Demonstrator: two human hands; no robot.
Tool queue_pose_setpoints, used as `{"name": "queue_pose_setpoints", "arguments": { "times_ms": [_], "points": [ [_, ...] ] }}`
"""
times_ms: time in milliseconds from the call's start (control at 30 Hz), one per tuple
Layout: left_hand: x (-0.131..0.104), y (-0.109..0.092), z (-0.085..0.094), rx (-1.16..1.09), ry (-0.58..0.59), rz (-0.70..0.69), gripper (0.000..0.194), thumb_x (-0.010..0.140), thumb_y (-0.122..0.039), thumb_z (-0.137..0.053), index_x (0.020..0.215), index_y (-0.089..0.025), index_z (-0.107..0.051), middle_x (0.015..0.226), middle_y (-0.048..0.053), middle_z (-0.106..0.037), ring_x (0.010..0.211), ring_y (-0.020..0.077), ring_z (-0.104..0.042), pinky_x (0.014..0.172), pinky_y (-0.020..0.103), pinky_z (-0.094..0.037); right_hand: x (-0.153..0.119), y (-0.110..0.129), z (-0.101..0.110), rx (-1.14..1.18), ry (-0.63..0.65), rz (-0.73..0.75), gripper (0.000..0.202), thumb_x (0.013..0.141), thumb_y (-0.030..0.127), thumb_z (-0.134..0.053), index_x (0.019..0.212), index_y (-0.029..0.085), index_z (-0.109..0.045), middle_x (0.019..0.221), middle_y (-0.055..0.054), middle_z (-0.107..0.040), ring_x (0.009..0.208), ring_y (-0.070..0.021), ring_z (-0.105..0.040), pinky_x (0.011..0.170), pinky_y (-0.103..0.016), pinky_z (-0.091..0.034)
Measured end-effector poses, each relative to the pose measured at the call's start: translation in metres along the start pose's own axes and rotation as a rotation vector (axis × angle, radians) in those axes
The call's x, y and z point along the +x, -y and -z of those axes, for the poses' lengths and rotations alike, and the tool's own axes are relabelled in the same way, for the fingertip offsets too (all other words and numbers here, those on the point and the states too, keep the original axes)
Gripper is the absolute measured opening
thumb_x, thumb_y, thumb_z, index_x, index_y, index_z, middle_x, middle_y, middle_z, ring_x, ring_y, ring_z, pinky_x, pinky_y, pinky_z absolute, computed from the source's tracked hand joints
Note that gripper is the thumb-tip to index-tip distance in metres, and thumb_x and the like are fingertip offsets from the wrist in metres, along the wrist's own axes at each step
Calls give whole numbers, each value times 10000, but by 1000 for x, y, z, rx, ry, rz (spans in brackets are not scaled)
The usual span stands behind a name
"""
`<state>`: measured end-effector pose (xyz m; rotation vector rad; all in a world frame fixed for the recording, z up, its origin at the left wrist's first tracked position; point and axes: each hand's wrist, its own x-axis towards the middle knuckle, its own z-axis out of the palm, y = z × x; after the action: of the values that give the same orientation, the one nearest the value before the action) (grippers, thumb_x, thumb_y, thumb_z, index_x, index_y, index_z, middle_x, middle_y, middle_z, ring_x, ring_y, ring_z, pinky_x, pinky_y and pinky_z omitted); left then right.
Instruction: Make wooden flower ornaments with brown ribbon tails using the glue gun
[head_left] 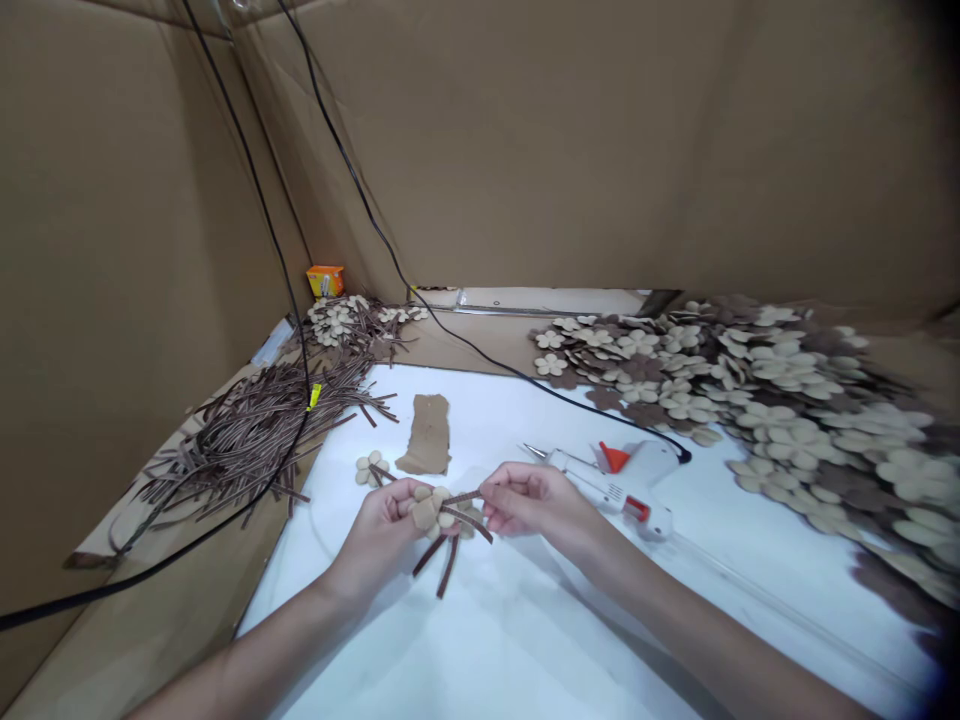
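Between finger and thumb, my left hand (385, 522) pinches a beige felt flower (430, 510) over the white board. My right hand (532, 500) closes on the end of a brown strip (461, 497) that reaches to that flower. More dark brown strips (448, 568) hang or lie just below the flower, and part of another beige flower shows behind them. Left of my fingers rests a flower with a strip (370, 467) on the board. A torn piece of brown cardboard (426, 436) lies beyond my hands. To the right is a white glue gun (600, 485) with a red trigger.
A big heap of beige and brown flowers (787, 400) spreads along the right. Brown strips (247, 430) are piled at left, with finished-looking pieces (337, 322) behind them. A black cable (360, 190) crosses the space. An orange box (325, 280) stands in the corner between cardboard walls (600, 150).
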<state>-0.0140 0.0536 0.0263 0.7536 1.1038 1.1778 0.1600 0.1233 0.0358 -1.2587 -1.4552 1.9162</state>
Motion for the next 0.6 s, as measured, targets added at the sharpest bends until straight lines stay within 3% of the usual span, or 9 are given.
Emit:
{"name": "queue_pose_setpoints", "arguments": {
  "times_ms": [367, 600],
  "points": [
    [1, 2, 5, -42, 12, -20, 210, 685, -296, -745, 748, -122, -646, 692, 33, -668, 660, 112, -626, 711, 219, -503, -5, 3, -4, 49, -6, 20, 412, 562, 539, -723, 647, 155, -602, 604, -18, -648, 556, -121, -608, 566, -247, -483],
    [0, 1, 5, -118, -12, 52, 248, 620, -289, -795, 715, -127, -633, 690, 29, -671, 643, 116, -640, 708, 233, -522, -4, 3, -2, 53, -21, 23, 426, 549, 555, -725, 669, 158, -629, 648, -25, -655, 582, -124, -605, 607, -264, -489]
  ]
}}
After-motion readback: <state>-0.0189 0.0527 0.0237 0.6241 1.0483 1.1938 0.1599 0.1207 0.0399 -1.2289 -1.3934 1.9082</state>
